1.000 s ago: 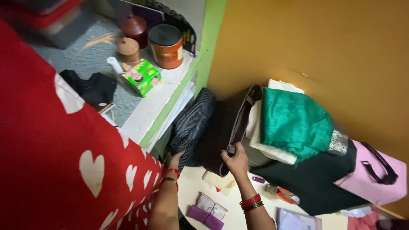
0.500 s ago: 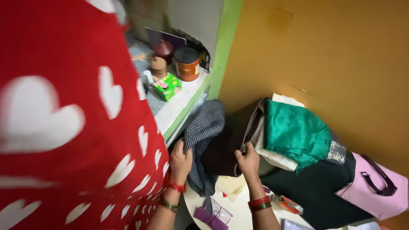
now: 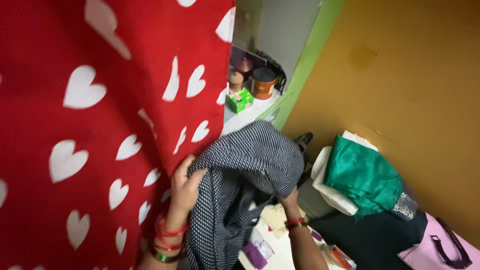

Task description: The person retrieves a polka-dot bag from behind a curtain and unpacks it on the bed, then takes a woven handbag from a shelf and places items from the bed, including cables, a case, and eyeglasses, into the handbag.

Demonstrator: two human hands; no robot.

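A dark cloth with small white dots (image 3: 240, 175) is lifted up in front of me and drapes down. My left hand (image 3: 184, 186) grips its left edge beside a red curtain with white hearts (image 3: 100, 125). The cloth mostly covers my right hand (image 3: 290, 200); only the knuckles and a wrist with red and green bangles show below it. That hand reaches up under the cloth's right side and seems to grip it.
A green fabric (image 3: 362, 175) lies on white cloth (image 3: 330, 192) over black fabric (image 3: 375, 235), with a pink bag (image 3: 440, 250) at the lower right. On a shelf stand an orange tin (image 3: 263, 83), a green box (image 3: 240, 99) and small jars. The wall is ochre.
The dotted cloth has been pulled out from beside the dark bag and raised. Both hands came up with it. The view has swung, and the red curtain now fills the left.
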